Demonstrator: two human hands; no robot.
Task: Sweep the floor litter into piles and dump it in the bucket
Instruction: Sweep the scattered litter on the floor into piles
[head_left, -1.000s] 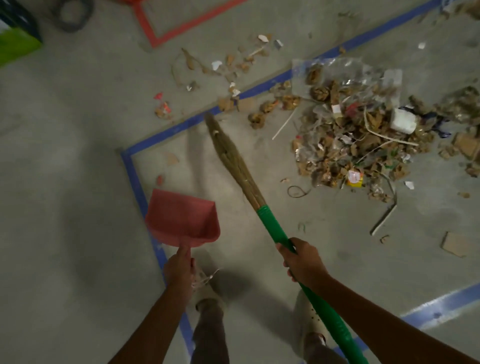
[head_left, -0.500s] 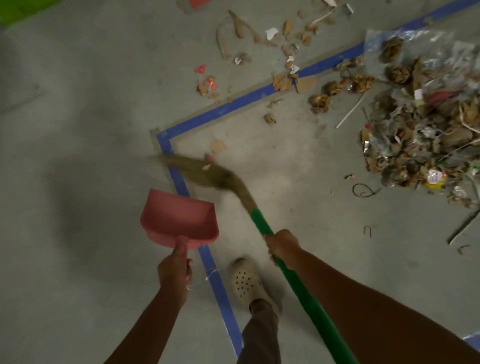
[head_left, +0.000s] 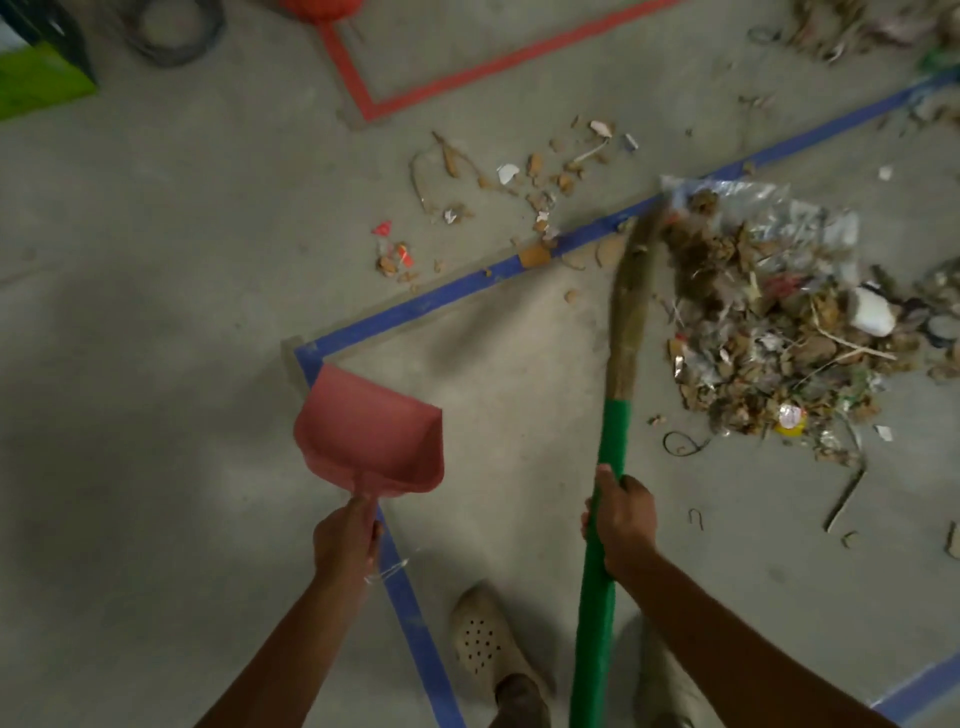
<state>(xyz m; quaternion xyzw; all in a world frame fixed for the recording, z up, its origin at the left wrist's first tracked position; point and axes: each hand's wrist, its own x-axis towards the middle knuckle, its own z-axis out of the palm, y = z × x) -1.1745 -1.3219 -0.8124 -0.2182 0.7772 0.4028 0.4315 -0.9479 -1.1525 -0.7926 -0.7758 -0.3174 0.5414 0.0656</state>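
Note:
My right hand (head_left: 621, 519) grips the green handle of a broom (head_left: 610, 447). Its straw head (head_left: 631, 306) is blurred and lies against the left edge of a big litter pile (head_left: 774, 332) of brown scraps, plastic film and a white cup. My left hand (head_left: 345, 540) holds the handle of a pink dustpan (head_left: 371, 428), which hangs above the floor over the corner of the blue tape (head_left: 441, 299). Loose scraps (head_left: 524, 182) lie scattered beyond the blue line. No bucket is identifiable.
Red tape (head_left: 415, 96) marks a corner at the back, with a red object (head_left: 319, 8) at the top edge. A green box (head_left: 39, 85) and a dark cable coil (head_left: 171, 31) sit at the far left. My feet (head_left: 485, 644) stand near the blue tape.
The broom head swung from the left, near the tape corner, to the right against the litter pile. The view tilted back up. The dustpan stayed in my left hand.

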